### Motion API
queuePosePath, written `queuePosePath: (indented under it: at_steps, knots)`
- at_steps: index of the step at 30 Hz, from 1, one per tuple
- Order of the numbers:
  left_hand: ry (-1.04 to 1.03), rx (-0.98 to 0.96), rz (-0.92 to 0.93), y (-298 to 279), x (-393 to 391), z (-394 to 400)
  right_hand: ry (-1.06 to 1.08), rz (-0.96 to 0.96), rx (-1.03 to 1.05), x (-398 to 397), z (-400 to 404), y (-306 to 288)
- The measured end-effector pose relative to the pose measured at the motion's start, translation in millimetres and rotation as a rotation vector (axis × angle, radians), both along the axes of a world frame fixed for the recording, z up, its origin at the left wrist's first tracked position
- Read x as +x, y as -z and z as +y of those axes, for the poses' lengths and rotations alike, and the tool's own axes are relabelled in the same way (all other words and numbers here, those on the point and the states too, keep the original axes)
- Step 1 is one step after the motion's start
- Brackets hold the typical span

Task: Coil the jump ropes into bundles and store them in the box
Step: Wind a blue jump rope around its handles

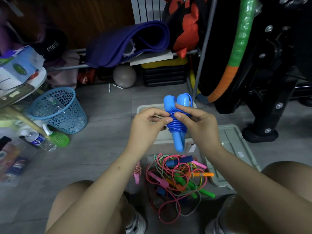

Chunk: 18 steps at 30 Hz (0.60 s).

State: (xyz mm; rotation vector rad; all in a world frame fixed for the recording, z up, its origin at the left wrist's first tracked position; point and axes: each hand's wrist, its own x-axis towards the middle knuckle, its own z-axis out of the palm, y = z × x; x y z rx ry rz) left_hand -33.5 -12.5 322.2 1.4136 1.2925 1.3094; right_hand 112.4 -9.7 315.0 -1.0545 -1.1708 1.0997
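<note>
Blue jump rope (176, 125) bundle upright at frame centre, both hands clamped on its coils. Right hand (200, 125) and left hand (146, 122) flank it. Box (141, 108) lies directly behind and below the grip.

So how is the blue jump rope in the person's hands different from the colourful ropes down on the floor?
The blue plastic-handled jump rope is wound tightly round its two side-by-side handles; the pile of multicoloured jump ropes lies loose and tangled. The blue one is held up by the left hand and right hand; the pile rests on the floor, untouched. The blue one is a single colour; the pile mixes pink, green, orange and blue. Both are handled skipping ropes.
</note>
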Motion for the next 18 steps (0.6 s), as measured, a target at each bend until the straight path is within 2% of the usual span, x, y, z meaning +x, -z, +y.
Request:
queuePosePath:
  at_steps: [4,13,18]
  knots:
    - [0.057,0.194,0.347,1.6,-8.9,3.9,-0.027,-0.062,-0.018,-0.3,-0.6,1.1]
    - [0.027,0.109,0.262,-3.4,-2.8,-4.5,-0.026,-0.068,-0.051,-0.6,0.6,-2.0]
    - [-0.011,0.029,0.367,-1.7,-2.2,-0.7,-0.032,-0.086,-0.069,-4.5,-1.3,2.1]
